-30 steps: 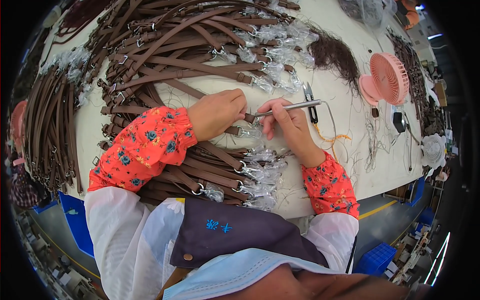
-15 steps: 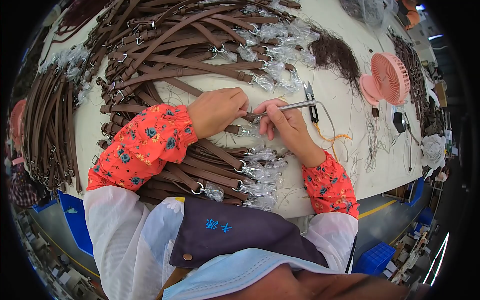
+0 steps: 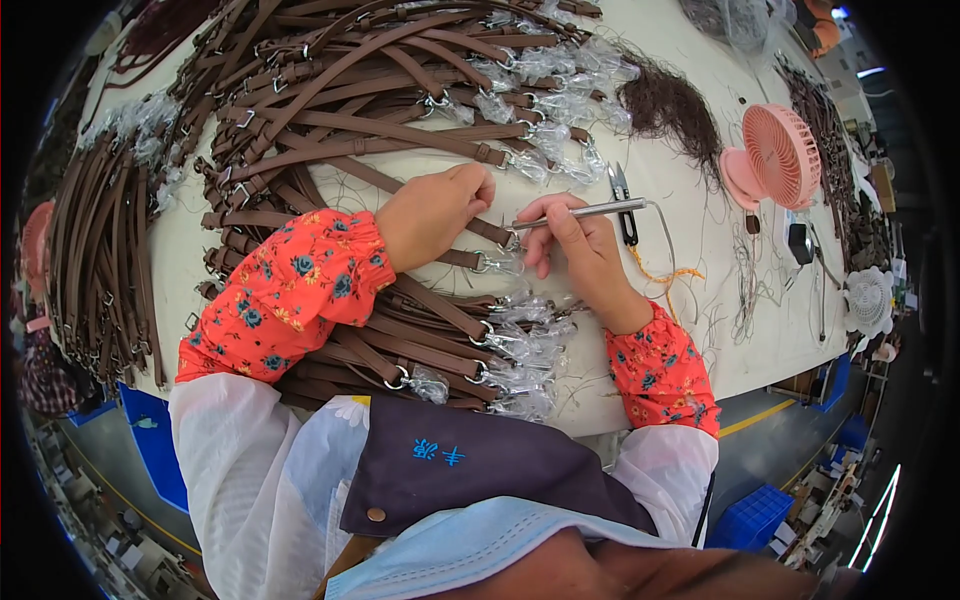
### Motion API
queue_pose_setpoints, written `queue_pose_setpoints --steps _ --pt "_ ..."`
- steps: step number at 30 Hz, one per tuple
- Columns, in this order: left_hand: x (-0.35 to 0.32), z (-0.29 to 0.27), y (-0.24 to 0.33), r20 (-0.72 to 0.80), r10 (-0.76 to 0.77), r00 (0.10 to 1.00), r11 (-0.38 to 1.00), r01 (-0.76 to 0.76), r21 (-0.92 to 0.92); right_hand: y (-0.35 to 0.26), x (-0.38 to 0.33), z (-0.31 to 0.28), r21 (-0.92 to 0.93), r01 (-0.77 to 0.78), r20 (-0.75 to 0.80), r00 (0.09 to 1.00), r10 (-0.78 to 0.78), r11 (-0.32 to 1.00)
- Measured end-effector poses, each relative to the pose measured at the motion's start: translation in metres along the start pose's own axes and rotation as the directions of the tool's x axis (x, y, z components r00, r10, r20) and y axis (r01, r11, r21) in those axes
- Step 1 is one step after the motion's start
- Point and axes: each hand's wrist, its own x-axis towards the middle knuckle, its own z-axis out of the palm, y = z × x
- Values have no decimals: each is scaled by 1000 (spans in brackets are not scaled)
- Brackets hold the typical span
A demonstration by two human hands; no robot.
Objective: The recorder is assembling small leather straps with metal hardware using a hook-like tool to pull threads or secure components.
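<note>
My right hand [image 3: 588, 250] grips a slim silver pen-shaped tool [image 3: 608, 208] with a grey cord at its outer end; its tip points left over a brown strap. My left hand [image 3: 435, 215] is closed, fingers pinched together just left of the tip. Whether a thread is in that pinch is too small to tell. Below the two hands, the end of a brown strap [image 3: 488, 231] shows, partly covered by the left hand. More brown straps [image 3: 420, 345] with metal clasps in clear plastic wrap [image 3: 530, 345] lie under and in front of my hands.
Black-handled scissors [image 3: 624, 205] lie right of the tool, beside an orange cord [image 3: 660, 277]. A dark thread heap [image 3: 672, 110] and a pink fan [image 3: 775, 155] stand farther right. Straps pile up at the back [image 3: 350, 70] and left [image 3: 105, 240] of the white table [image 3: 745, 355].
My hands have moved slightly apart. The tool has shifted a little right and its tip has come off to the right of my left fingers, uncovering more of the strap end.
</note>
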Motion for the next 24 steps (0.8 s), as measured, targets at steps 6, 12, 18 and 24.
queue_pose_setpoints --steps 6,12,18,24 --pt "-1 0 2 80 104 991 993 -107 41 -1 -1 0 77 58 -122 991 -48 995" --pt "-2 4 4 43 35 998 998 -37 58 4 -1 -3 1 40 -22 999 -40 999" --pt "0 -1 0 71 -78 994 994 83 -70 0 0 -1 -60 -39 28 999 40 997" --pt "3 -8 9 149 -183 972 977 196 -80 0 1 0 -68 -36 44 998 39 997"
